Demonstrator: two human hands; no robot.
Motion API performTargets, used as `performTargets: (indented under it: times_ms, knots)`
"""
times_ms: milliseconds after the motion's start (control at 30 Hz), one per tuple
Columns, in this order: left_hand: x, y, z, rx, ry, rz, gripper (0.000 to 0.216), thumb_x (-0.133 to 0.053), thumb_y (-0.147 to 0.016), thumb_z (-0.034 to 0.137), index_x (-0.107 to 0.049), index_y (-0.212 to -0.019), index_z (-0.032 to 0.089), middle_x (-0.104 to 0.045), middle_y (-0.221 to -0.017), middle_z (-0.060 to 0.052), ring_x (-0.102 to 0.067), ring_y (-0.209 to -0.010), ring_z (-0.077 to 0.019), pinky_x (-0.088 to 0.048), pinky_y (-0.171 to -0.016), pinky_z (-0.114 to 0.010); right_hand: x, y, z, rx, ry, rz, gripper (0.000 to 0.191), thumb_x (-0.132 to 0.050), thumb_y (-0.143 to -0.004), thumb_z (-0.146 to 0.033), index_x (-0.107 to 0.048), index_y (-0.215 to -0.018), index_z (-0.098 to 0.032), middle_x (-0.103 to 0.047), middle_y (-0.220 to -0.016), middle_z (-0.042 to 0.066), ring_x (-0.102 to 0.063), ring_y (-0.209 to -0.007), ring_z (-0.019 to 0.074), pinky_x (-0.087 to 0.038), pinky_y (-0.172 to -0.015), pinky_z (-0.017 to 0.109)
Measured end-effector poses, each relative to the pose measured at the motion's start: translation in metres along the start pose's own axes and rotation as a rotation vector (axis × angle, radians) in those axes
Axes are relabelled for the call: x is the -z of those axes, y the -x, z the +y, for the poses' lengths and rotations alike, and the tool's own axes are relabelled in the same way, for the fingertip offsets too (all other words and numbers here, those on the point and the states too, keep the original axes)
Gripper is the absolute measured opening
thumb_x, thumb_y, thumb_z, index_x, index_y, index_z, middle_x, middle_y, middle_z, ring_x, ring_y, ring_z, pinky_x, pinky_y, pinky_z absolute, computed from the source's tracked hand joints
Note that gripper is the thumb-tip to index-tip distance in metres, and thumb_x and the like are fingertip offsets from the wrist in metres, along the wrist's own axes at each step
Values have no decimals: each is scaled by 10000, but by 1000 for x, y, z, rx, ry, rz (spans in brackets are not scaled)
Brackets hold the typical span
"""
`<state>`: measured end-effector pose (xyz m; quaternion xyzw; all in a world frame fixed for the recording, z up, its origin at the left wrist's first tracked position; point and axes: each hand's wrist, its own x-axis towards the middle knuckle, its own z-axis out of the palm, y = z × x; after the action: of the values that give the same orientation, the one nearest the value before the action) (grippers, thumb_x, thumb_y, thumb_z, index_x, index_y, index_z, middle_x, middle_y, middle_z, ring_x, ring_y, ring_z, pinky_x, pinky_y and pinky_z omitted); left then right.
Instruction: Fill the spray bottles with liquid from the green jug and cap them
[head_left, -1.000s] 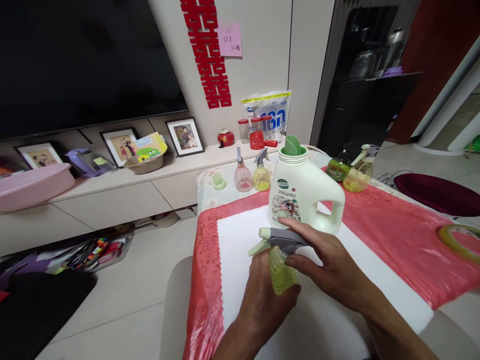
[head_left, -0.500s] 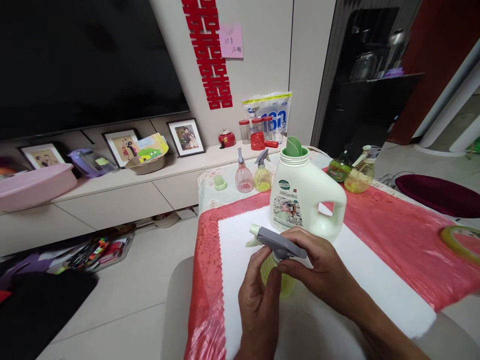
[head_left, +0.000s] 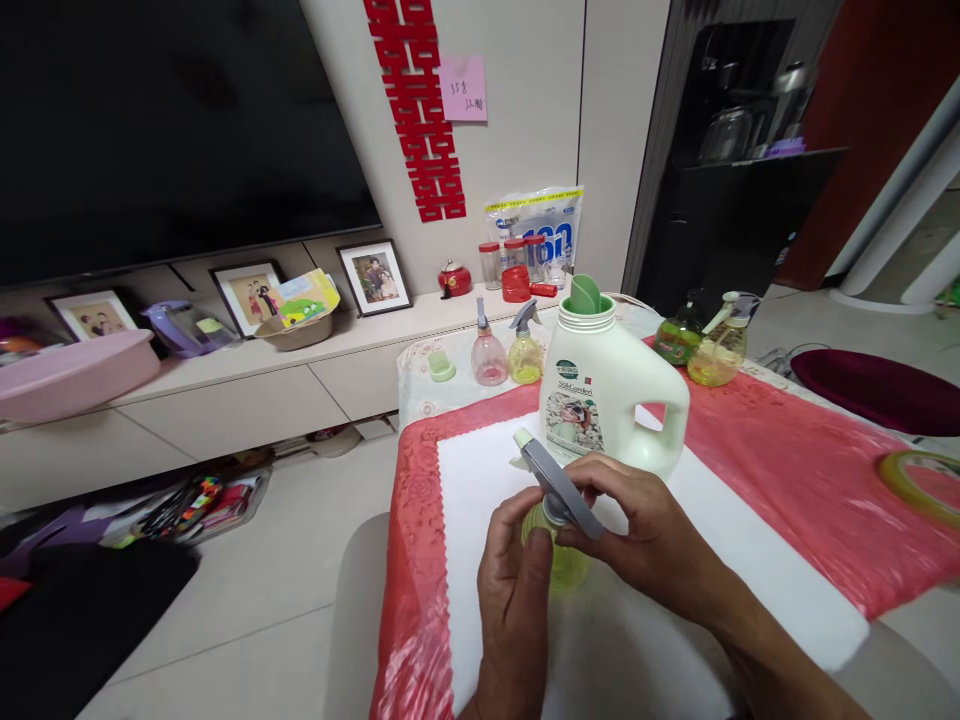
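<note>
A yellow-green spray bottle (head_left: pixel 571 570) stands over the white mat (head_left: pixel 480 460), held by both hands. My left hand (head_left: pixel 514 590) is wrapped round the bottle's upper body from the left. The fingers of my right hand (head_left: pixel 637 510) are closed on the grey spray head (head_left: pixel 559 485), which sits at the bottle's neck with its pale nozzle pointing away and to the left. Just behind stands a large pale green detergent jug (head_left: pixel 611 390) with a green piece (head_left: pixel 585 294) in its open mouth. Parts of the small bottle are hidden by my fingers.
A pink spray bottle (head_left: pixel 489 355) and a yellow spray bottle (head_left: pixel 526 355) stand at the table's back, beside a pale green cap (head_left: pixel 442 367). More bottles (head_left: pixel 716 345) stand back right. A roll of tape (head_left: pixel 919 485) lies on the red cover (head_left: pixel 795 450) at right.
The grey spray head has turned on the bottle, its nozzle swinging away from me and to the right. My right fingers have moved with it; my left hand still holds the bottle.
</note>
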<state>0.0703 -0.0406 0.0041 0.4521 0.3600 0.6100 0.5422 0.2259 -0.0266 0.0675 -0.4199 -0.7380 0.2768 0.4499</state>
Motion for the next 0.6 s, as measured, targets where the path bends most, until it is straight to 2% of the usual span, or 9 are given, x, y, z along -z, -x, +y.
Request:
performTargets:
  times_ms: [200,300,433,600]
  knots:
    - [-6,-6,15,81,30,-3,283,-702,-912,458,-710,-1089,238,-753,-1073,-45,-701,-1028,-203,-552,-905,-305,-2,1,3,-24,21,11,173,-726,-834,-133,-634,-965,-198,-625,-895,-13,-542,-802,123,-452,-717,271]
    - [-8,-6,18,95,37,-9,300,-724,-891,462,-709,-1075,226,-760,-1056,-56,-711,-1002,-216,-554,-904,-328,5,1,0,-25,-1,-69,145,-689,-909,-205,-660,-1050,-224,-632,-967,-4,-574,-879,128,-480,-773,272]
    - [-7,-4,16,88,17,19,325,-730,-881,474,-704,-1083,220,-755,-1078,-66,-716,-988,-224,-563,-897,-343,13,1,-5,-36,-57,-180,217,-556,-1015,-250,-678,-1189,-295,-626,-1060,0,-587,-1021,127,-482,-894,279]
    - [-5,-3,13,56,42,35,296,-702,-908,468,-710,-1084,230,-750,-1078,-58,-706,-1013,-218,-554,-907,-333,8,2,-5,-21,-50,-98,180,-618,-967,-209,-688,-1123,-267,-646,-1007,-9,-579,-904,110,-482,-768,250]
